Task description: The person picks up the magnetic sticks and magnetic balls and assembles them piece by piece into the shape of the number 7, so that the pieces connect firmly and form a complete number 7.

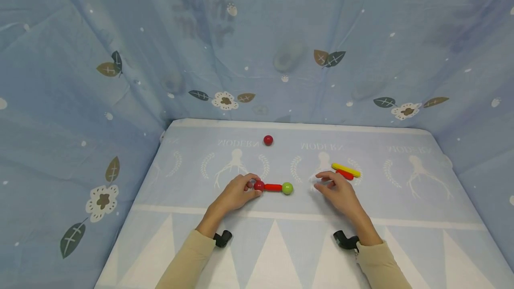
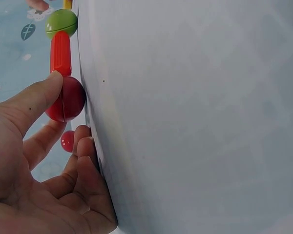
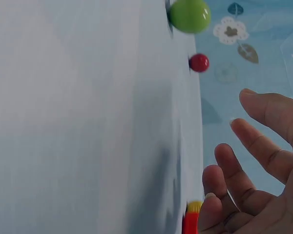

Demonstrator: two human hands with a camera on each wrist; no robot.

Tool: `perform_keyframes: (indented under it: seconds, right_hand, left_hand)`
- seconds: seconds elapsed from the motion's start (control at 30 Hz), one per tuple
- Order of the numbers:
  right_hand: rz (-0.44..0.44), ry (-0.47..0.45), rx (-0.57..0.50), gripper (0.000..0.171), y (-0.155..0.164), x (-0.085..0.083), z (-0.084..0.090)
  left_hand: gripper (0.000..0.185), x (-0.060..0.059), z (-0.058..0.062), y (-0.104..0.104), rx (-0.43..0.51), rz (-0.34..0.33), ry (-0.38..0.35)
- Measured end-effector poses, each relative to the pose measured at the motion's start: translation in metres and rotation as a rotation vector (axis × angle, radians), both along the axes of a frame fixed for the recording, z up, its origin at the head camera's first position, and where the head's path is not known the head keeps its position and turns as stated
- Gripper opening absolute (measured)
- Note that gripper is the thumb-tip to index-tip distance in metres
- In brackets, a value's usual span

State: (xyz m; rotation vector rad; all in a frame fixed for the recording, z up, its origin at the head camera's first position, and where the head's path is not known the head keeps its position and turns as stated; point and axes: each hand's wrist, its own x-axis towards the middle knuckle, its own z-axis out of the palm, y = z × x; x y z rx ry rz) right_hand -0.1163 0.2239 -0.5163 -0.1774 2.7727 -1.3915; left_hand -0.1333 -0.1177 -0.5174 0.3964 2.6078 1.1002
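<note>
Between thumb and fingers, my left hand pinches a dark red ball at one end of a joined piece. From that ball a red ridged rod runs to a light green ball at the other end, and the whole piece lies along the table. My right hand hovers to the right of the green ball, holding nothing, its fingers relaxed and apart in the right wrist view. Just beyond its knuckles lie a yellow rod and a second red rod, side by side.
Another red ball sits alone towards the back of the table, which has a pale printed cover. Blue patterned cloth hangs behind the table and at both sides. A black wrist-worn device shows below each hand.
</note>
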Motion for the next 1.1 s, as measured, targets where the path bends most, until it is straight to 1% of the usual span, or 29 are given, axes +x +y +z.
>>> perform_keyframes:
  seconds: [0.27,0.6,0.73,0.87,1.1]
  right_hand:
    - [-0.083,0.041,0.025,0.034,0.034,-0.003,0.003]
    - [-0.191,0.028,0.108,0.033,0.058,-0.007,0.003]
    - [-0.206,0.037,0.13,0.031,0.063,-0.008,-0.001]
    - [-0.198,0.052,0.149,0.03,0.066,-0.008,-0.004]
    - [-0.214,0.034,0.177,0.03,0.068,-0.008,-0.007]
  left_hand:
    - [0.037,0.0,-0.001,0.0,0.001,0.003,0.003]
    - [0.035,0.0,0.0,0.0,0.009,-0.003,0.007]
    - [0.035,0.0,0.0,0.0,0.011,0.0,0.003]
    - [0.035,0.0,0.0,0.0,0.007,0.003,0.001]
    - [0.035,0.001,0.0,0.0,0.003,0.0,0.004]
